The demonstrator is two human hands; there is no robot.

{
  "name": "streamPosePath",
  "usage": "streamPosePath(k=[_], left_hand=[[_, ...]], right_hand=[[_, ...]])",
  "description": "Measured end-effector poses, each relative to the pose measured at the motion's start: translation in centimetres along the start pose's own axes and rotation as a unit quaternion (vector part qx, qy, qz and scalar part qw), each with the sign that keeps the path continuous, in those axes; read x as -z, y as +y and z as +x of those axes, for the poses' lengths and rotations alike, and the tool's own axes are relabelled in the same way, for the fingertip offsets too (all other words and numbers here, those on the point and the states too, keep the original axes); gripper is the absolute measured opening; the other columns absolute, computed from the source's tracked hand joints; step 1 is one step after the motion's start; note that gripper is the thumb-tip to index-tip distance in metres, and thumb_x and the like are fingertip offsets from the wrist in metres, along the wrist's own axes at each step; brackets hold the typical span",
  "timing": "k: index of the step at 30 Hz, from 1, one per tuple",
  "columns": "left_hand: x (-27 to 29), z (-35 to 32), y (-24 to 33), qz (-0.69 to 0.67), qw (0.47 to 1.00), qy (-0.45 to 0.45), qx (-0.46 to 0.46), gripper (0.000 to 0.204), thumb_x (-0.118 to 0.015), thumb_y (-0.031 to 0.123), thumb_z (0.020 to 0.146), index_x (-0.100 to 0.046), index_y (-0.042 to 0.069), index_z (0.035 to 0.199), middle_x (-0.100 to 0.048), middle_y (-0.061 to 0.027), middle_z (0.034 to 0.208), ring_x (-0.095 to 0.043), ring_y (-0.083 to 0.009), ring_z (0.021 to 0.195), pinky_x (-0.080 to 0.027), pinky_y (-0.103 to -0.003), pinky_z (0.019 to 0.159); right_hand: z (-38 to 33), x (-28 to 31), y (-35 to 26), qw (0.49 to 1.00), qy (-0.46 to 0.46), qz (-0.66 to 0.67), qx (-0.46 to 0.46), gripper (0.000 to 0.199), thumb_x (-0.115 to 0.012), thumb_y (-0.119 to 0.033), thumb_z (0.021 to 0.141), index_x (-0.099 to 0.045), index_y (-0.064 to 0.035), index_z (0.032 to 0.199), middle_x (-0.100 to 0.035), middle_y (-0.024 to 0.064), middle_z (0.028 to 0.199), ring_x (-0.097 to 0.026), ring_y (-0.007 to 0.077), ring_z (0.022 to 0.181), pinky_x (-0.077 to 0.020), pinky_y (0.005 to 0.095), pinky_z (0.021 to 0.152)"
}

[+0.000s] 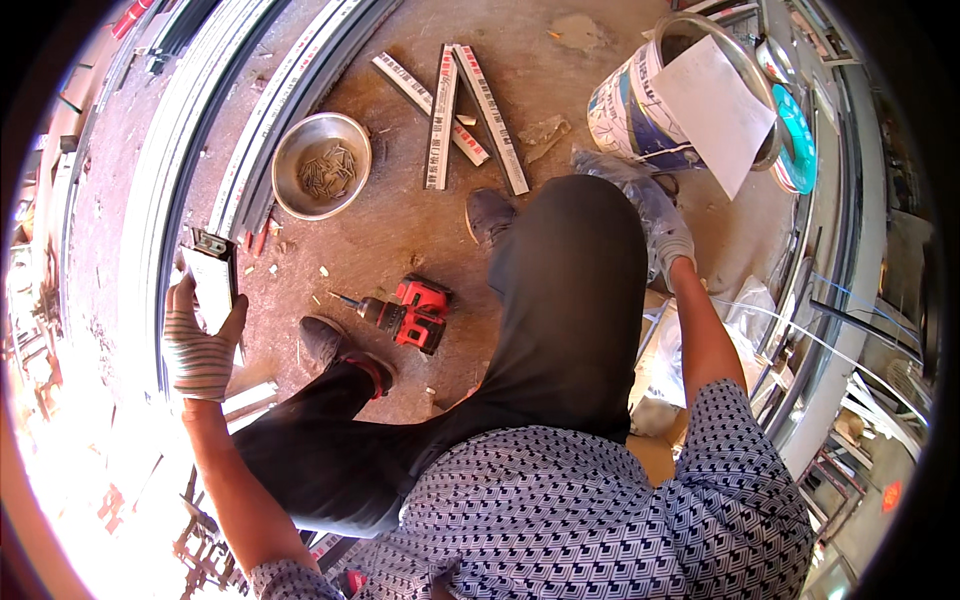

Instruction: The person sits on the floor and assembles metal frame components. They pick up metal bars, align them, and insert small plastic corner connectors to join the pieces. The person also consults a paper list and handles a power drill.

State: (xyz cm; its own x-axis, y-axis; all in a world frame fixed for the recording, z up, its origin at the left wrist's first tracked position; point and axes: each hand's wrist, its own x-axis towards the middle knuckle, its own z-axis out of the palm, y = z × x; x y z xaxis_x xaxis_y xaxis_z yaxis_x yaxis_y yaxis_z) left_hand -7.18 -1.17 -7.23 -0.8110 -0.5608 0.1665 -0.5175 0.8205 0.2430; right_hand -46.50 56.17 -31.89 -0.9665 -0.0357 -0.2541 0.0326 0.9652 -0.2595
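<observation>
The left hand (196, 347) is gripping a profile (211, 283), long axis pointing near twelve o'clock; the right hand (670, 247) (grip hidden, I can't tell) is touching a plastic bag (622, 173) toward eleven.

We stretch our left arm (235, 470) toward the left edge of the floor (400, 230), gloved left grip (200, 350) curled, thumb (236, 320) spread apart. Our right arm (708, 335) reaches beside our right knee (580, 230), gloved right grip (674, 248) partly unclear.
</observation>
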Motion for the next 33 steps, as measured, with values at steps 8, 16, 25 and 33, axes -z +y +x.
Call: streamPosePath(k=[8,16,25,33], left_hand=[[0.4,0.2,0.8,-0.01,1.0,0.007,0.006,0.057,-0.087,0.016,0.076,-0.06,-0.001,0.124,-0.063,-0.0132,0.106,-0.062,-0.0261,0.098,-0.05,-0.038,0.092],[1.4,0.4,2.5,-0.036,0.998,0.036,-0.049,0.06,-0.087,0.015,0.073,-0.059,0.0,0.124,-0.064,-0.0178,0.108,-0.064,-0.0368,0.098,-0.052,-0.043,0.09],[3.4,0.4,3.6,-0.062,0.995,0.066,-0.03,0.064,-0.089,0.024,0.071,-0.061,0.002,0.124,-0.066,-0.0165,0.11,-0.065,-0.0348,0.099,-0.053,-0.041,0.087],[4.8,-0.4,2.4,-0.071,0.995,0.065,-0.001,0.056,-0.086,0.027,0.074,-0.064,0.007,0.122,-0.067,-0.0121,0.11,-0.067,-0.0326,0.101,-0.055,-0.04,0.087]], right_hand=[[-5.5,7.9,-1.7,0.966,-0.07,0.247,-0.008,0.025,-0.057,-0.018,0.101,-0.068,-0.0073,0.12,-0.071,0.0091,0.087,-0.065,0.0135,0.076,-0.0515,0.03,0.065],[-12.7,19.2,-21.9,0.866,-0.046,0.457,0.196,0.023,-0.057,-0.015,0.103,-0.061,-0.0055,0.123,-0.068,0.0022,0.086,-0.06,0.0051,0.073,-0.0474,0.0205,0.06],[-18.7,20.0,-38.6,0.732,-0.232,0.498,0.403,0.024,-0.061,-0.003,0.099,-0.062,-0.0033,0.123,-0.069,0.0067,0.095,-0.064,0.0082,0.079,-0.0535,0.0233,0.069],[-22.0,17.2,-46.0,0.697,-0.248,0.429,0.518,0.02,-0.061,-0.002,0.095,-0.061,-0.0042,0.115,-0.069,0.003,0.089,-0.062,0.0064,0.075,-0.0516,0.023,0.066]])
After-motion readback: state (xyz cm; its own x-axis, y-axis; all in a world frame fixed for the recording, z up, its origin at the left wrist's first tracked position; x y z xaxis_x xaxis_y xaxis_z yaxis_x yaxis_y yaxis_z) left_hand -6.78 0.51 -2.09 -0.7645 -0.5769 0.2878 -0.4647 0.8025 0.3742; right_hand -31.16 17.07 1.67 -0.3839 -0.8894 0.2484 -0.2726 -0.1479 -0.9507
